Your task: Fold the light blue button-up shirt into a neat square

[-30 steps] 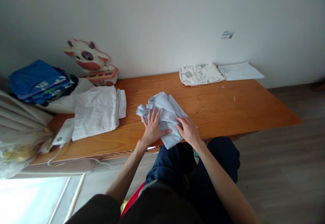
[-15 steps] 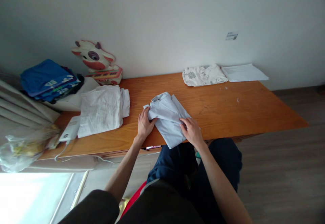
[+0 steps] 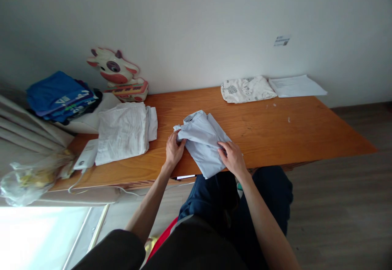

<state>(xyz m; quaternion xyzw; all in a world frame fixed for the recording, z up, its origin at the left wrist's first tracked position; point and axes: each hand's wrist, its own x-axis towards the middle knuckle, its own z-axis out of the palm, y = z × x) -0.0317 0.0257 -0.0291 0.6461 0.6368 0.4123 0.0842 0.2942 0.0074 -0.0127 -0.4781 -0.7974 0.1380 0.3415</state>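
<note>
A partly folded light blue shirt (image 3: 202,141) lies at an angle on the wooden table (image 3: 263,139), its collar toward the wall. One corner hangs over the table's front edge above my legs. My left hand (image 3: 174,150) pinches the shirt's left edge between thumb and fingers. At the right side, my right hand (image 3: 233,157) is closed on the cloth with bent fingers; part of the fabric under it is hidden.
Folded white cloth (image 3: 122,133) lies to the left, beside a white device (image 3: 86,155) with a cable. Behind are a cow-shaped toy keyboard (image 3: 118,74) and stacked blue clothes (image 3: 61,94). Patterned cloth (image 3: 248,89) and papers (image 3: 297,86) lie near the wall.
My left hand has drawn its thumb closer to its fingers at the shirt's left edge. The right hand and the shirt have barely moved; the view shifts slightly.
</note>
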